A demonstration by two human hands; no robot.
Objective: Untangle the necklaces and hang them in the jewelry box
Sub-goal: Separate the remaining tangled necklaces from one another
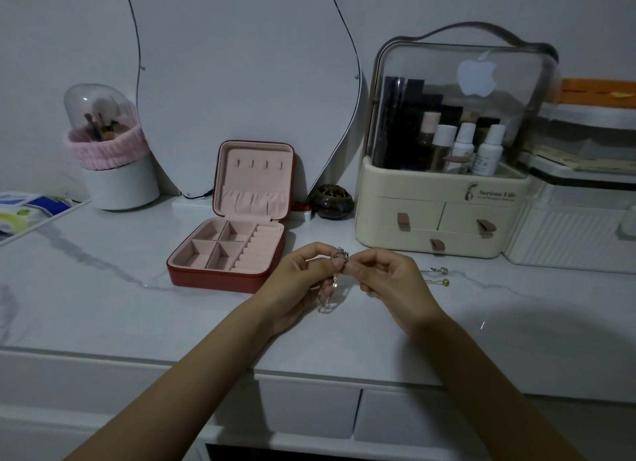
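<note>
1. Pinched between the fingertips of the left hand [303,281] and right hand [389,281]: a tangled silver necklace [339,258], both sets of fingers curled tight on it, probably to tease the knot apart.
2. Hanging below the pinch, a loose loop of chain, held just above the marble tabletop [103,288] so it can drop free.
3. Just left, the red jewelry box [227,281], lid upright, hooks bare and awaiting the chains.
4. Lying to the right, more jewellery pieces [437,276], likely waiting.

Tangled silver necklaces [335,281] dangling; red jewelry box [237,226] open (hooks bare).
</note>
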